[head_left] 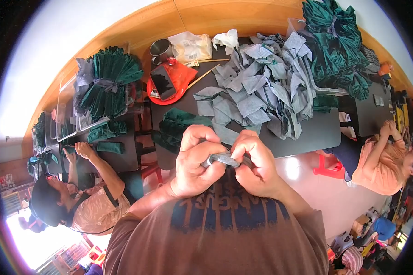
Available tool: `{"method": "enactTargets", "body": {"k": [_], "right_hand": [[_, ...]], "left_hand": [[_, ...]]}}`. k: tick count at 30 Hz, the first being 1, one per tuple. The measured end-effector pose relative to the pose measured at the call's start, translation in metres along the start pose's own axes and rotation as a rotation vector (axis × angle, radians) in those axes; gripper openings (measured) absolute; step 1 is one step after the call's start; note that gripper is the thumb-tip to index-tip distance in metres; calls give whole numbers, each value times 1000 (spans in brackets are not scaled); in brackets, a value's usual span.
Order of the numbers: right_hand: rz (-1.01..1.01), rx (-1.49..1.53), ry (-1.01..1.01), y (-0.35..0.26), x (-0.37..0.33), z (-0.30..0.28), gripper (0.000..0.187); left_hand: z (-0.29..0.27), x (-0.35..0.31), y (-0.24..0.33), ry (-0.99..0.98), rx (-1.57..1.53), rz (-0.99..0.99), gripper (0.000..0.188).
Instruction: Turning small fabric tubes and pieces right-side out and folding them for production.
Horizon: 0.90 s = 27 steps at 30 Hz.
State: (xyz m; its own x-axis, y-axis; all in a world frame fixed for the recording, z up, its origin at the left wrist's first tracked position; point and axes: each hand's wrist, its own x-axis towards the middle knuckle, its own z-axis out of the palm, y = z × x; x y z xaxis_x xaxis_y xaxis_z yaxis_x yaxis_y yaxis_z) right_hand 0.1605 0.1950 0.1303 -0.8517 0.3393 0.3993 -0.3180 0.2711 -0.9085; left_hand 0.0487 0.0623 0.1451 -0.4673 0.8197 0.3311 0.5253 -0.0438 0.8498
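Note:
Close in front of my chest, my left hand point(198, 158) and my right hand point(256, 164) pinch a small grey fabric piece point(225, 159) between thumbs and fingers. The cloth is bunched and folded between them, and most of it is hidden by my fingers. Just beyond my hands, a grey strip point(226, 134) lies at the table edge. Folded dark green velvet pieces point(181, 120) lie beyond my left hand. A large loose heap of grey fabric pieces point(257, 87), with green showing at some edges, spreads over the table ahead and to the right.
On the dark table point(319, 126), a red plate point(182, 82) bears a phone point(163, 83), near a metal mug point(160, 49), a tissue pack point(190, 46) and thin sticks point(204, 78). Tied green velvet bundles point(106, 85) stand left and right. Co-workers point(85, 201) sit on both sides.

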Motion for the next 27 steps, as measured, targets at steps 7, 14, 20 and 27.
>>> {"method": "enactTargets", "body": {"k": [7, 14, 20, 27], "right_hand": [[-115, 103, 87, -3, 5, -2, 33], [-190, 65, -28, -4, 13, -11, 31], [-115, 7, -66, -11, 20, -11, 29], [-35, 22, -88, -5, 17, -9, 28]], "left_hand": [[-12, 14, 0, -46, 145, 199, 28], [-14, 18, -2, -109, 40, 245, 25], [-14, 13, -7, -155, -13, 142, 22], [-8, 7, -12, -121, -35, 96, 21]]}}
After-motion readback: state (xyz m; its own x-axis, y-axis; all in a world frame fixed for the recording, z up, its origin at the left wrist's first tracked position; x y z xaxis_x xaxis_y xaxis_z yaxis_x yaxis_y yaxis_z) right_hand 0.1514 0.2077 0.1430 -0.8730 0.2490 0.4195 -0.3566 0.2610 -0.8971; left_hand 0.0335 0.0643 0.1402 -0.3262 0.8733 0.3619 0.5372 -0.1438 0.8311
